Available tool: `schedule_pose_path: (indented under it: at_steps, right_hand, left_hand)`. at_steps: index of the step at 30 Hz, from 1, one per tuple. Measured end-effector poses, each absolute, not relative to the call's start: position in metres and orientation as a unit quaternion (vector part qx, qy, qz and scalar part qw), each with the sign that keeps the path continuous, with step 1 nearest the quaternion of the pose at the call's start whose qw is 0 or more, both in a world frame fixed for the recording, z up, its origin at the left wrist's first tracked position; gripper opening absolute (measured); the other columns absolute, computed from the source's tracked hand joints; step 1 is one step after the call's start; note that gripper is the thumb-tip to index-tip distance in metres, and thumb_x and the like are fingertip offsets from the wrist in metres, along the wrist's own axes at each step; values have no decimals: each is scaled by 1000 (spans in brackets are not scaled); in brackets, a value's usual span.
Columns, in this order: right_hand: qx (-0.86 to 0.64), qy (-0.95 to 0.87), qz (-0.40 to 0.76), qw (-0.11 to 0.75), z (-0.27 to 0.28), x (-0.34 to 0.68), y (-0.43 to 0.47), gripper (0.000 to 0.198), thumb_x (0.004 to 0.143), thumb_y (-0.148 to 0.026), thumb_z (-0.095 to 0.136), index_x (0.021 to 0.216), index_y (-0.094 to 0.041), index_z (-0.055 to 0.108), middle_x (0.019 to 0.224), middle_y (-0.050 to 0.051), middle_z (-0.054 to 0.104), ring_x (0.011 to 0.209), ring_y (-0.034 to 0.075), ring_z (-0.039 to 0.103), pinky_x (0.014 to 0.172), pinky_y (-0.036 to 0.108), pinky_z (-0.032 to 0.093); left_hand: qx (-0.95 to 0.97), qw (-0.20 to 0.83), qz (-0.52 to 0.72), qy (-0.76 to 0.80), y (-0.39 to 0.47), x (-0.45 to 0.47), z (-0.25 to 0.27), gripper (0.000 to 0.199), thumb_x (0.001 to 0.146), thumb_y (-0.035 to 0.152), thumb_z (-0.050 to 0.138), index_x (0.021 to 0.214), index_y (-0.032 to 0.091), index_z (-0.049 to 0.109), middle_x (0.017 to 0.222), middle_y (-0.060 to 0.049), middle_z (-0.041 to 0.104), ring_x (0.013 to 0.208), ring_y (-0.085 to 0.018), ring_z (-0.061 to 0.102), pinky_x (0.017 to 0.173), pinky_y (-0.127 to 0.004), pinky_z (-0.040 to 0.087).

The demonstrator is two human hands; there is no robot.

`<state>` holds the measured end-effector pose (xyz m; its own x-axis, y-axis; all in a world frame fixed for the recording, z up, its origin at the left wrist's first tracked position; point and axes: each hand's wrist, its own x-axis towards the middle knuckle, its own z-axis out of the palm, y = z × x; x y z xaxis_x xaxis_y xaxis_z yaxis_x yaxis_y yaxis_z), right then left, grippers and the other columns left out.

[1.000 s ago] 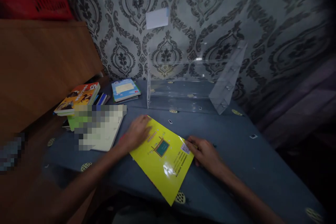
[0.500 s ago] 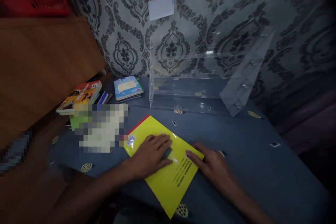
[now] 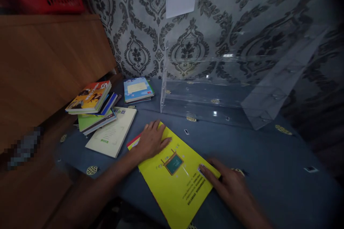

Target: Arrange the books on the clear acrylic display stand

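1. A yellow book point(image 3: 172, 186) lies on the table point(image 3: 268, 164), in front of a clear rack point(image 3: 271, 98).
2. The left hand point(image 3: 150, 141) rests flat on the book, its grip released.
3. The right hand point(image 3: 228, 182) grasps the book's right corner, thumb on top.
4. Stacked books point(image 3: 92, 100) sit to the left.

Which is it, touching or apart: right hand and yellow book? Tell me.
Touching. In the head view, the right hand holds the yellow book by its corner, thumb over the cover.

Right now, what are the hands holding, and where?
The yellow book: the right hand grips its right corner, thumb on top. The left hand rests on its cover.
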<state>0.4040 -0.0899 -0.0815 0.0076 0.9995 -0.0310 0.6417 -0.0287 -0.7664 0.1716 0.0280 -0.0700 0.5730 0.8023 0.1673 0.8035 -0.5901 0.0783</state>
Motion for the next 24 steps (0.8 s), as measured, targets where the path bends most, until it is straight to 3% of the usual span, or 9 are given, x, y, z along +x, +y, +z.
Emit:
schedule_pose_path:
  at_steps: [4,7,9,13,19,24]
  right_hand:
    - [-674,-655,241,242,-82,408,-93,37,91,-56,45,83,-26,66,66,3,72,51,22,66,49,32,49]
    - [-687,-693,65,210,-77,405,-93,30,91,-46,53,98,-23,70,91,10,74,82,29,71,64,38,55]
    - [-644,-740,-20,194,-74,394,-88,29,91,-35,56,111,-18,68,112,14,71,103,33,66,79,45,56]
    - [-528,-833,-8,165,-78,353,-70,40,94,-28,56,131,-13,58,141,16,58,134,31,49,106,48,46]
    - [-544,-826,12,148,-83,331,-62,57,99,-42,47,143,-6,46,149,20,49,142,32,40,118,58,29]
    - [-577,-805,-6,136,-80,356,-93,56,101,-44,44,141,-6,48,146,21,51,140,32,42,118,59,26]
  left_hand:
    - [-885,-1,-92,-457,29,172,-72,48,97,50,45,128,13,52,144,-21,49,129,-35,47,101,-56,43]
    - [-881,6,-79,-467,30,173,-73,48,97,48,46,129,14,52,145,-20,49,131,-35,46,102,-54,42]
    - [-881,15,-73,-467,30,173,-72,47,98,47,47,130,13,53,145,-20,51,130,-35,47,102,-53,43]
    - [-885,34,-70,-459,29,173,-71,46,98,45,47,128,11,54,144,-20,52,130,-35,48,101,-51,44]
    - [-888,61,-81,-448,29,173,-72,38,99,35,44,127,12,56,142,-19,54,128,-34,50,97,-50,47]
    - [-893,72,-85,-437,30,172,-75,40,99,36,42,127,12,56,142,-19,54,126,-35,50,96,-50,46]
